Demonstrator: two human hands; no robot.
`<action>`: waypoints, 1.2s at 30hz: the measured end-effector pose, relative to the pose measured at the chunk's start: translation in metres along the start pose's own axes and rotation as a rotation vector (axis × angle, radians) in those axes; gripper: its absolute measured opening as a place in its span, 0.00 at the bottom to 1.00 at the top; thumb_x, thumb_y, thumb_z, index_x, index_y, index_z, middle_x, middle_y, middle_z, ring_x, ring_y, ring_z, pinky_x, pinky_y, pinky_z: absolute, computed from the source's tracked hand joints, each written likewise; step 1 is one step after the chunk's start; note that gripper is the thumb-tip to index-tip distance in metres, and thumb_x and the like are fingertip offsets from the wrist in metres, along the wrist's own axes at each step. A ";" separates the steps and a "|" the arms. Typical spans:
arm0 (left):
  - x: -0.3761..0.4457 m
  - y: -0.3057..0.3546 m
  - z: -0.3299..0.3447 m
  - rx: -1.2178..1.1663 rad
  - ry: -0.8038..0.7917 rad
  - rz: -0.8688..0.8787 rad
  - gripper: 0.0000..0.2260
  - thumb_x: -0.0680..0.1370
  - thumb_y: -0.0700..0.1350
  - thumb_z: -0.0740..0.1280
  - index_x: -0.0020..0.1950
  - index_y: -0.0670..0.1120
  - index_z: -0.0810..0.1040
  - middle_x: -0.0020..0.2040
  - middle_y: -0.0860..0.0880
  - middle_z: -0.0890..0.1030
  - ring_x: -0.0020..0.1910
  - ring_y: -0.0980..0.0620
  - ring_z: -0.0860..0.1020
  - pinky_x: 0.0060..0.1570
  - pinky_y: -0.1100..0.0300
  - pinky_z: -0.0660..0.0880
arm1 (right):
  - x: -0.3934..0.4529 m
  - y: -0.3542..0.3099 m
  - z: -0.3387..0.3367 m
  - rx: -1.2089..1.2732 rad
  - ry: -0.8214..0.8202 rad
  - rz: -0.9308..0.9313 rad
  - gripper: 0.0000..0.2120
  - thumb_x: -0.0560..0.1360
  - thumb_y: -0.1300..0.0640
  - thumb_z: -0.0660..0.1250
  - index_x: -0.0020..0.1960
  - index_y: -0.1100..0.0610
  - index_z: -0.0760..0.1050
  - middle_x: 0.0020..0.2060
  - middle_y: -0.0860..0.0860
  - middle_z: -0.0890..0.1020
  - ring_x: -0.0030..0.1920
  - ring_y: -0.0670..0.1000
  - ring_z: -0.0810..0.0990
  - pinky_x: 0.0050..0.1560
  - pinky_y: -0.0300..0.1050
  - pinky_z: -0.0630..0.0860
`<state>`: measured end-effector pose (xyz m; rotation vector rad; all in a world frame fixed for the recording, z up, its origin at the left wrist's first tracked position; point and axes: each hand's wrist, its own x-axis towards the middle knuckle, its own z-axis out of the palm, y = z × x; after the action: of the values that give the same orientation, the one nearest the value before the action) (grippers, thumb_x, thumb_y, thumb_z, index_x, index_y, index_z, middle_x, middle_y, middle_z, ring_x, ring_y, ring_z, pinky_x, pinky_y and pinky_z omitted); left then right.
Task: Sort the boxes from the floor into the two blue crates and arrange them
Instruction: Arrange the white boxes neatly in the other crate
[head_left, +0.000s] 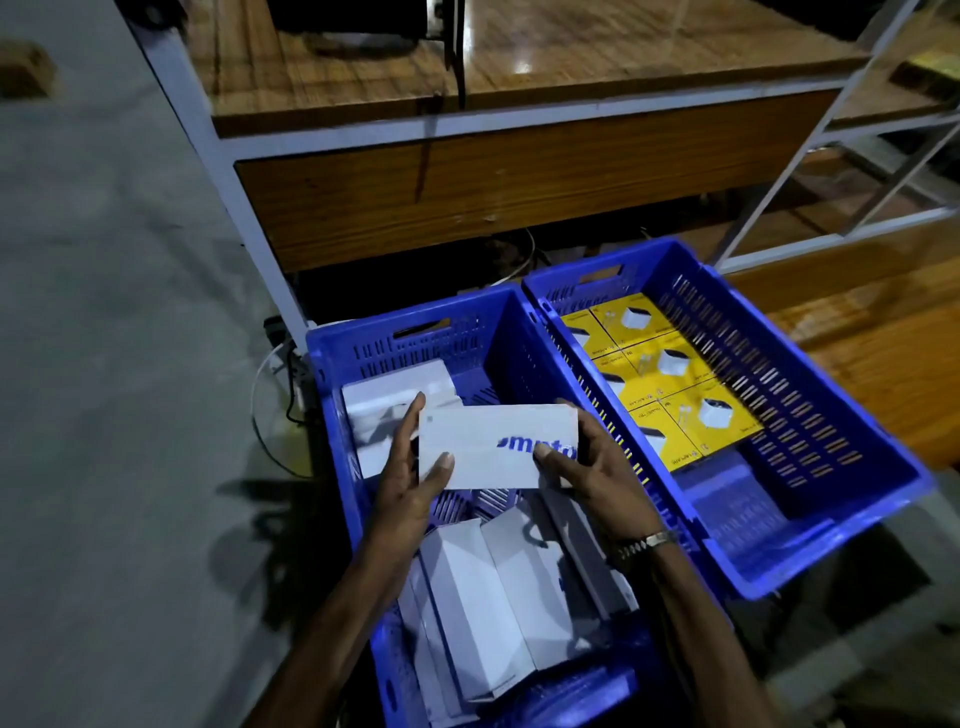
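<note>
Dimly lit, edges smeared. Two blue crates side by side on the floor before a wood-and-metal bench (467, 171); the left crate (332, 364) runs off the bottom edge, so its near end is cut off. Both hands hold one white box (488, 441) level above the left crate's middle: left hand (410, 483) grips its left end, thumb on the face, fingers behind; right hand (587, 467) clamps the right end, thumb over blue lettering that is only partly readable. A wristwatch (644, 543) sits on the right wrist. Under the arms lies a loose pile of white boxes (483, 587), overlapping and tilted; count unclear, at least four. One or two more white boxes (395, 395) sit at the crate's far left, partly hidden by the left hand. The right crate (841, 395) holds yellow boxes (670, 364) laid flat in two columns: six showing, the left three half hidden by the crate wall. Something dark bluish (727, 499) near them, not identifiable. Cables (270, 395) trail on the floor to the left.
</note>
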<state>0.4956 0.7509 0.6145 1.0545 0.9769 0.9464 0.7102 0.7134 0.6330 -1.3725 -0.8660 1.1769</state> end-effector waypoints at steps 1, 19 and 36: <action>0.002 -0.001 0.001 -0.001 0.029 0.031 0.29 0.83 0.38 0.65 0.79 0.64 0.65 0.77 0.61 0.70 0.74 0.60 0.72 0.70 0.56 0.73 | -0.001 0.000 -0.001 0.002 0.015 -0.029 0.26 0.76 0.70 0.71 0.70 0.53 0.74 0.64 0.55 0.82 0.60 0.54 0.81 0.58 0.52 0.80; 0.015 0.002 -0.005 -0.379 0.196 -0.256 0.17 0.73 0.37 0.71 0.60 0.48 0.85 0.62 0.45 0.82 0.55 0.47 0.78 0.39 0.58 0.79 | -0.010 -0.015 0.000 -0.006 -0.272 -0.193 0.32 0.65 0.61 0.63 0.69 0.65 0.74 0.74 0.56 0.73 0.76 0.58 0.68 0.73 0.56 0.67; 0.012 -0.012 0.007 -0.129 0.163 -0.268 0.13 0.80 0.38 0.72 0.64 0.44 0.79 0.59 0.44 0.84 0.60 0.47 0.84 0.57 0.58 0.81 | 0.056 0.006 0.014 -0.526 0.059 0.047 0.21 0.79 0.48 0.66 0.69 0.55 0.71 0.58 0.57 0.82 0.52 0.55 0.83 0.52 0.49 0.81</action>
<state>0.5074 0.7580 0.6022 0.7252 1.1442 0.8698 0.7098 0.7695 0.6184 -1.8475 -1.1574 0.9710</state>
